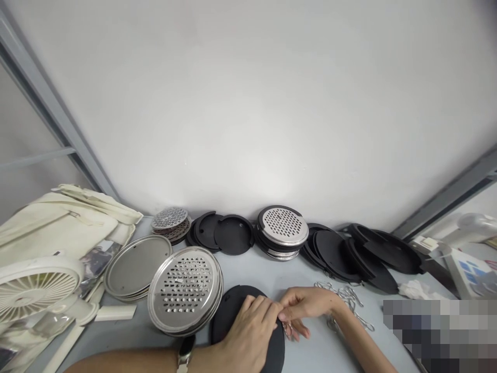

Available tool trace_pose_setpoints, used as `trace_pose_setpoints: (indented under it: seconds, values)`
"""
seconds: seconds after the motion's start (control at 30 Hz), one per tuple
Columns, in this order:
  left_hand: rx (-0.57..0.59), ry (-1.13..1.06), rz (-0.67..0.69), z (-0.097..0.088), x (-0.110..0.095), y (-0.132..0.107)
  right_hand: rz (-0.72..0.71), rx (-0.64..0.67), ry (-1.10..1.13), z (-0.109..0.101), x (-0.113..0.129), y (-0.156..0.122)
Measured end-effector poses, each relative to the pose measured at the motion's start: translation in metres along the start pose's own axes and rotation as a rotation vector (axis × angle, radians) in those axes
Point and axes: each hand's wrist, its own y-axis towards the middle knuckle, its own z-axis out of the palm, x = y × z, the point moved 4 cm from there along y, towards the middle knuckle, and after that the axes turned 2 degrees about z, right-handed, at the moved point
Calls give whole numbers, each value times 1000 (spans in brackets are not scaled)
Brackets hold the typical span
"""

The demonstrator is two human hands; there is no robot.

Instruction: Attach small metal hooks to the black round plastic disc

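Observation:
My left hand, a watch on its wrist, lies over a black round disc at the front of the table, its fingers curled over the disc's right side. At that rim my right hand meets the left fingertips in a pinch. A small bent metal wire piece shows below the right fingers; how it joins the disc is hidden. To the left, a silver grater disc tops a stack. On the right lies a loose heap of bent wire pieces.
Plain silver discs, smaller grater discs, black round trays and a grater-topped stack line the wall. More black parts lean at right. A cream fan and bag crowd the left; a box stands far right.

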Motion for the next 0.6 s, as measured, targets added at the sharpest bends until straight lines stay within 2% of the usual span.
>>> trace_pose_setpoints:
  seconds: [0.33, 0.6]
  values:
    - [3, -3, -12, 5, 1, 2, 18, -6, 7, 1, 4, -2]
    - [-11, 1, -8, 1, 0, -1, 61, -3, 9, 1, 5, -4]
